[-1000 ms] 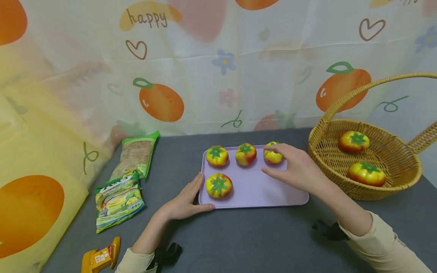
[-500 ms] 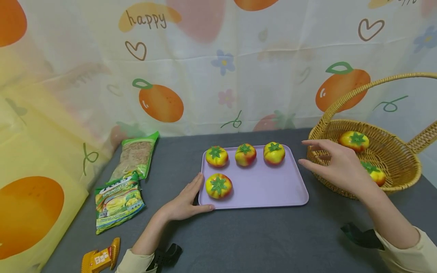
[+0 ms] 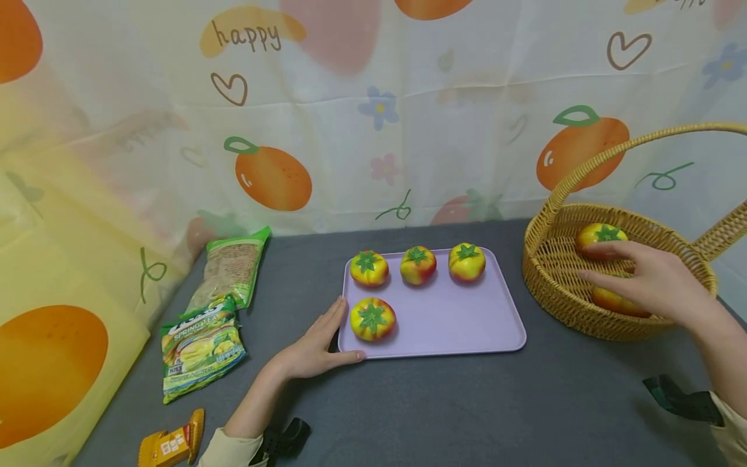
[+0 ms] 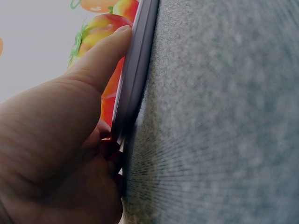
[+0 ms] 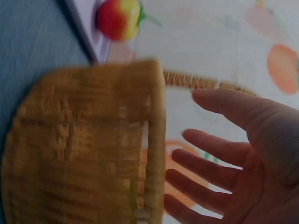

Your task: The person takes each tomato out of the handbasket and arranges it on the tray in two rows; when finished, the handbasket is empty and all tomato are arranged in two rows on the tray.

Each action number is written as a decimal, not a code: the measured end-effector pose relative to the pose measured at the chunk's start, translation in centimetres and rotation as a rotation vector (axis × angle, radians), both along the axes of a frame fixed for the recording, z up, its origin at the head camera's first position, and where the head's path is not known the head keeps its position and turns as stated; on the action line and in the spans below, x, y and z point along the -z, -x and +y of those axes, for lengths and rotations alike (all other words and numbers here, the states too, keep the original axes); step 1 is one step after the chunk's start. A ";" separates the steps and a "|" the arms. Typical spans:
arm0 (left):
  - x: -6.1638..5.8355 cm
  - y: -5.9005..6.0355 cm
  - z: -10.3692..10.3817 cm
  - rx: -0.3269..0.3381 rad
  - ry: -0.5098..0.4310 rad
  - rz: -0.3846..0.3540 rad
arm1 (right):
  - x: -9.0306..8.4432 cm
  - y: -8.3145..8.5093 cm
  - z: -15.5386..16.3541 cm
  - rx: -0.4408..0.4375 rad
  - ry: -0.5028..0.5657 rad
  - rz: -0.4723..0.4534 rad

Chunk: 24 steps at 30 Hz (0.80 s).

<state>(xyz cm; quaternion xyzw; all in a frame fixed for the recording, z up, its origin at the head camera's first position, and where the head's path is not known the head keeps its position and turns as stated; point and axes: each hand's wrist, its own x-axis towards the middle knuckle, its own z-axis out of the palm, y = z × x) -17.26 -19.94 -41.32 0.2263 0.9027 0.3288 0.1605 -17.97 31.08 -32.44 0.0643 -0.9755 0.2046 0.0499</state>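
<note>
Nearest the camera, a yellow packet (image 3: 170, 444) lies at the desk's (image 3: 443, 402) front left corner, on the grey cloth. A little further in, the left hand (image 3: 318, 345) rests flat on the desk with fingers straight and relaxed, holding nothing; its thumb lies along the front edge of the tray (image 3: 467, 324) and its fingers along the tray's left edge. The left wrist view shows the thumb (image 4: 100, 60) pressed against the tray's rim (image 4: 135, 74), touching it.

Left of that hand, two green snack bags lie end to end: the near bag (image 3: 201, 344) and, behind it, the far bag (image 3: 233, 263).

The lilac tray sits in the middle of the desk. On it, one tomato (image 3: 372, 318) stands at the front left, just beside the left hand's fingers. Three more stand in a row along the far edge: the left tomato (image 3: 368, 268), the middle tomato (image 3: 417, 264) and the right tomato (image 3: 466, 261), apart from one another.

To the right of the tray, the wicker basket (image 3: 560, 305) stands on the desk. The right hand (image 3: 653, 282) hovers over it, fingers spread and released, gripping nothing. Directly beneath the palm lies the near basket tomato (image 3: 613, 302), partly hidden; whether the hand touches it cannot be told. The far basket tomato (image 3: 601, 237) lies just beyond the fingertips.

Behind everything hangs a curtain (image 3: 373, 110) printed with oranges.
</note>
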 end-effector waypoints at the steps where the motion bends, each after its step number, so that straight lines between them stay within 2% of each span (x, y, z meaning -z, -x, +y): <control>1: 0.0 0.0 0.0 -0.001 0.001 0.000 | 0.0 0.1 0.6 0.001 -0.017 -0.024; 5: 0.0 0.0 0.0 -0.004 0.001 -0.003 | 0.2 0.6 2.5 -0.022 -0.078 -0.130; 8: 0.0 0.0 0.1 0.000 -0.009 0.002 | 0.4 0.9 3.3 -0.040 -0.122 -0.170; 12: 0.0 0.1 0.1 0.000 -0.009 0.005 | 0.8 1.1 4.0 -0.053 -0.183 -0.189; 19: 0.0 0.0 0.1 -0.014 0.005 -0.011 | 1.2 1.2 4.7 -0.080 -0.219 -0.249; 24: 0.0 0.0 0.2 -0.014 -0.004 -0.012 | 1.5 1.4 5.1 -0.112 -0.270 -0.251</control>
